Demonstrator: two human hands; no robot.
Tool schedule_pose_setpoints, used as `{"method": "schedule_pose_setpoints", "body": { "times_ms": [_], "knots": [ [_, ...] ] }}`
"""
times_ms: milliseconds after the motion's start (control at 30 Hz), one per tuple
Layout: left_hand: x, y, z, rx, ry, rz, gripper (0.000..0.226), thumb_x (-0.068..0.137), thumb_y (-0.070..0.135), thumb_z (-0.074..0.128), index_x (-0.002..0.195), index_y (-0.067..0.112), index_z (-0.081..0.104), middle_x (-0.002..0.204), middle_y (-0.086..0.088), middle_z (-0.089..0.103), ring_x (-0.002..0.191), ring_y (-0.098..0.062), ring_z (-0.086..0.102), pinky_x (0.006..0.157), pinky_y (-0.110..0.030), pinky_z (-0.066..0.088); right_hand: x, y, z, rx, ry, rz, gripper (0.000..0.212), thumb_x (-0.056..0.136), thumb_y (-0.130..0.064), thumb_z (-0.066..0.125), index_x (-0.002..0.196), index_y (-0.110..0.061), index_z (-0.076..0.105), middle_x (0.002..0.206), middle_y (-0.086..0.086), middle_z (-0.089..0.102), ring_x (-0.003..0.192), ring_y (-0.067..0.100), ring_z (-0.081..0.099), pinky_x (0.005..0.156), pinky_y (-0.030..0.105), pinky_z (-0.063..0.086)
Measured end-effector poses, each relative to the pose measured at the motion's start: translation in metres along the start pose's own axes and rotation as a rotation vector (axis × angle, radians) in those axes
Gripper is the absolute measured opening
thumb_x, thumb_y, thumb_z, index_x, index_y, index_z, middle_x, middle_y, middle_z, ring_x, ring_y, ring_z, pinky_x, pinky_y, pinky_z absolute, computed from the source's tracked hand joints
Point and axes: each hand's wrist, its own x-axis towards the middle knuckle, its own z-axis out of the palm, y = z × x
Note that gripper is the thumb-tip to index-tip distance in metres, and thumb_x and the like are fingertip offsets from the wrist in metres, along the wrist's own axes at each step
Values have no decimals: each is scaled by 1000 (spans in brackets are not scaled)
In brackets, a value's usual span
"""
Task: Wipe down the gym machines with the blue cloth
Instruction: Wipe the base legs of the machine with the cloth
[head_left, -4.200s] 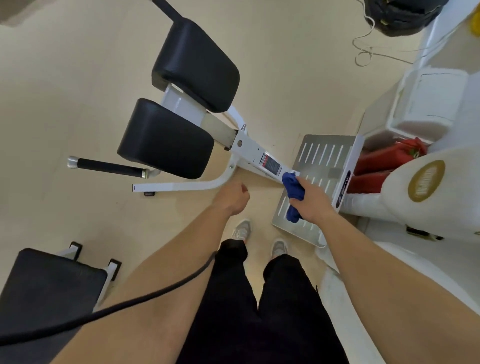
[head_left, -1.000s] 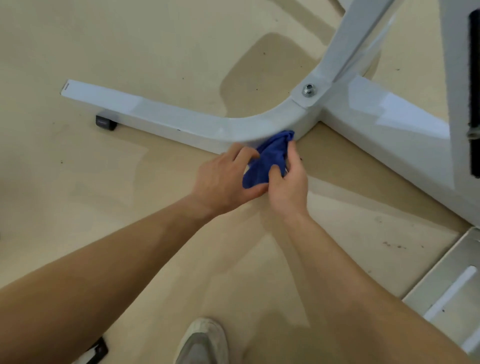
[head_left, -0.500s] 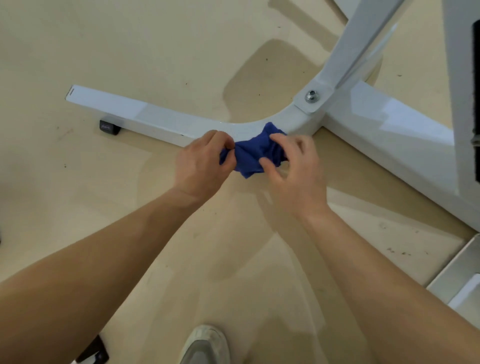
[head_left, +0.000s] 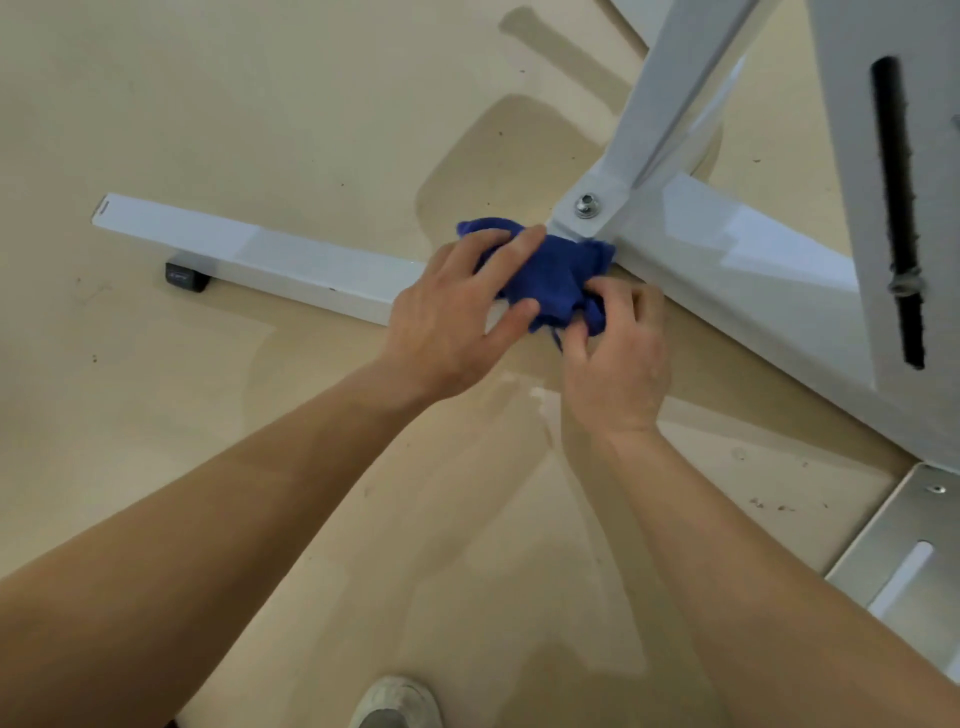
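A bunched blue cloth (head_left: 553, 273) lies against the curved joint of a white gym machine's base bar (head_left: 270, 260), just below a bolted bracket (head_left: 587, 205). My left hand (head_left: 457, 317) lies over the cloth's left side, fingers fairly straight on top and thumb under its edge. My right hand (head_left: 618, 353) pinches the cloth's lower right edge with curled fingers. The part of the bar under the cloth and hands is hidden.
A white upright post (head_left: 670, 93) rises from the bracket, and a wide white frame panel with a black slot (head_left: 898, 208) stands at right. A black rubber foot (head_left: 184, 275) sits under the bar. A slotted metal plate (head_left: 909, 561) lies at lower right. My shoe (head_left: 395, 704) is at the bottom.
Both hands have kept reworking the cloth at the bar's joint. My left hand's fingers have straightened over it, and my right hand has dropped to pinch its lower right edge.
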Motion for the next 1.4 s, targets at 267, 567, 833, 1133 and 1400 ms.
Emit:
{"method": "schedule_pose_setpoints", "body": {
  "times_ms": [267, 567, 833, 1133, 1400],
  "knots": [
    [23, -6, 17, -53, 140, 63, 35, 82, 39, 69, 107, 15, 64, 122, 2, 60, 108, -21, 56, 81, -39, 52, -14, -15, 13, 377, -235, 197, 60, 95, -37, 34, 151, -16, 35, 140, 5, 49, 126, 18, 47, 104, 37, 42],
    [52, 0, 27, 73, -20, 69, 61, 98, 42, 46, 144, 3, 42, 142, -8, 53, 106, -33, 62, 80, -40, 48, 8, -19, 27, 491, -206, 361, 60, 103, -33, 36, 158, -29, 11, 141, -4, 54, 116, 13, 57, 98, 30, 47],
    [27, -10, 24, 268, 31, 43, 60, 99, 47, 38, 143, 7, 44, 131, -3, 60, 95, -30, 63, 62, -37, 47, -11, -35, 45, 461, -165, 391, 54, 103, -32, 35, 154, -21, 23, 125, 1, 61, 107, 19, 61, 89, 40, 51],
    [34, 3, 45, 294, 56, 135, 69, 93, 37, 57, 146, -2, 38, 150, -20, 41, 133, -30, 48, 104, -36, 43, 32, -6, 15, 356, -180, 331, 45, 101, -22, 47, 145, -26, 43, 112, -8, 67, 93, 8, 61, 80, 23, 46],
    [6, 29, 49, 146, 315, 220, 40, 75, 21, 67, 114, 16, 70, 110, -1, 73, 93, -23, 70, 63, -29, 50, 0, 19, -36, 126, -250, 245, 22, 87, -38, 63, 99, -19, 64, 81, -3, 69, 73, 19, 64, 65, 34, 50]
  ]
}}
